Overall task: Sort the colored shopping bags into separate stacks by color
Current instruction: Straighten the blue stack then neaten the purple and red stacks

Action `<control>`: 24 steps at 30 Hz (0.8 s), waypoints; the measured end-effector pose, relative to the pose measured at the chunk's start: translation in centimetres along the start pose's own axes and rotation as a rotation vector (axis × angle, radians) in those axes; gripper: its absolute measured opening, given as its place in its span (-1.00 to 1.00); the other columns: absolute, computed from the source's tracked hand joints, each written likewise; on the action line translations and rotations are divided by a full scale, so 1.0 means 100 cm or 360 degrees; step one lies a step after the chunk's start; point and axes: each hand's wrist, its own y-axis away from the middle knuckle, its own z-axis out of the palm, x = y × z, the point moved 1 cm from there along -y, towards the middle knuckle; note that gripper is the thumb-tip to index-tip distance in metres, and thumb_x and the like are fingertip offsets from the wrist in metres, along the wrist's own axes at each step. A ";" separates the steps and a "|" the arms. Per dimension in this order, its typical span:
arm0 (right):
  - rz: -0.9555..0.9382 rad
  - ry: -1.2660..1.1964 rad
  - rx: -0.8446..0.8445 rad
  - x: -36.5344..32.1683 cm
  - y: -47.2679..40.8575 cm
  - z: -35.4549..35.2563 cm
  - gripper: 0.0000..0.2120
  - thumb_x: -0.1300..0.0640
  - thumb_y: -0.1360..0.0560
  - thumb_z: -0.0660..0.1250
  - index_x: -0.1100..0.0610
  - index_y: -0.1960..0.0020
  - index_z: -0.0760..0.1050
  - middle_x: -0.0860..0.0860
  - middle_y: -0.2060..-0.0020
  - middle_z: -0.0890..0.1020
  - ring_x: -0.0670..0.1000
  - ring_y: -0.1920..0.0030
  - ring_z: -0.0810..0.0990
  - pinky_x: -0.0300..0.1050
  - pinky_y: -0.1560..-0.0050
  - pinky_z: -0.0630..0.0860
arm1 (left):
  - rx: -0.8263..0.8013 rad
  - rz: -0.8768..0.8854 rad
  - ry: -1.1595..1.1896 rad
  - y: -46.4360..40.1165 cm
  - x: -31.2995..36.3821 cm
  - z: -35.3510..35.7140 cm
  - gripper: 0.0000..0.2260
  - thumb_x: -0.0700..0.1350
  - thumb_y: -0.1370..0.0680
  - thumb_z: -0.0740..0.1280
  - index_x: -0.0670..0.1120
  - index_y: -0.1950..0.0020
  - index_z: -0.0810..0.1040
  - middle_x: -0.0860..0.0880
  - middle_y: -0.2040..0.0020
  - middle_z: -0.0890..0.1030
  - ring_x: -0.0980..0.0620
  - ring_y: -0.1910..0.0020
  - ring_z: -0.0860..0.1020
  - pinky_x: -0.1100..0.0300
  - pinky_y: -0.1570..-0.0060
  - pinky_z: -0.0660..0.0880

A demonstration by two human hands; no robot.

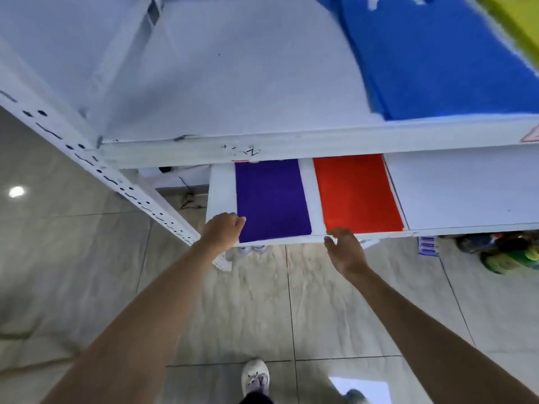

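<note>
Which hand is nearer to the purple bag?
Left. The left hand touches the purple bag at its near left corner; the right hand is at the shelf edge below the red bag.

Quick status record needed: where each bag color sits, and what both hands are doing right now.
upper shelf: blue bags stacked at right; a yellow-green bag at the far right edge, blurred
lower shelf: purple bags on the left, red-orange bags to their right, a bare strip of shelf between them
left hand: fingers curled at the near left corner of the purple bags; grip cannot be confirmed
right hand: relaxed, at the shelf's front edge below the red-orange bags, holding nothing
floor: tiled floor, one shoe visible
</note>
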 end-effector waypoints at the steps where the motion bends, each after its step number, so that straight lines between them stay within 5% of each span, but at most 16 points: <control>1: 0.0018 -0.0017 0.0004 0.000 -0.007 0.018 -0.71 0.12 -0.56 0.20 0.15 -0.24 0.50 0.15 -0.24 0.51 0.16 -0.20 0.52 -0.01 -0.23 0.44 | 0.0003 -0.0012 0.0016 -0.014 -0.011 0.011 -0.60 0.02 -0.65 0.04 -0.22 0.10 0.53 -0.20 0.03 0.62 -0.21 -0.01 0.55 0.14 0.13 0.30; 7: 0.0008 -0.0025 0.0160 0.015 -0.094 0.107 -0.68 0.12 -0.58 0.18 0.19 -0.29 0.46 0.18 -0.24 0.49 0.20 -0.22 0.50 -0.01 -0.21 0.44 | 0.0028 -0.0093 0.0162 -0.120 -0.063 0.081 -0.60 0.00 -0.65 0.03 -0.20 0.26 0.41 -0.23 0.17 0.54 -0.21 0.11 0.52 0.11 0.17 0.32; 16: -0.0009 0.0037 0.0312 0.034 -0.201 0.163 -0.47 0.00 -0.54 0.26 0.23 -0.41 0.28 0.19 -0.35 0.35 0.19 -0.36 0.32 0.05 -0.31 0.34 | 0.0090 -0.0437 0.0386 -0.246 -0.076 0.129 -0.52 0.11 -0.63 0.07 -0.30 -0.06 0.53 -0.25 -0.11 0.58 -0.23 -0.11 0.54 0.09 0.03 0.39; 20: 0.0144 0.0207 0.0269 0.027 -0.221 0.173 -0.43 -0.03 -0.52 0.29 0.27 -0.39 0.26 0.22 -0.31 0.35 0.23 -0.33 0.32 0.09 -0.27 0.36 | 0.0036 -0.0581 0.0631 -0.271 -0.065 0.132 -0.38 0.22 -0.52 0.27 -0.29 -0.30 0.44 -0.21 -0.23 0.55 -0.21 -0.19 0.54 0.03 -0.13 0.49; 24: 0.0408 0.0002 0.0134 0.015 -0.238 0.171 -0.43 0.06 -0.46 0.39 0.25 -0.35 0.27 0.19 -0.30 0.40 0.21 -0.31 0.38 0.09 -0.25 0.42 | 0.0011 -0.0604 0.0712 -0.277 -0.061 0.137 -0.37 0.07 -0.42 0.48 -0.24 -0.34 0.40 -0.19 -0.30 0.50 -0.19 -0.24 0.51 -0.02 -0.23 0.49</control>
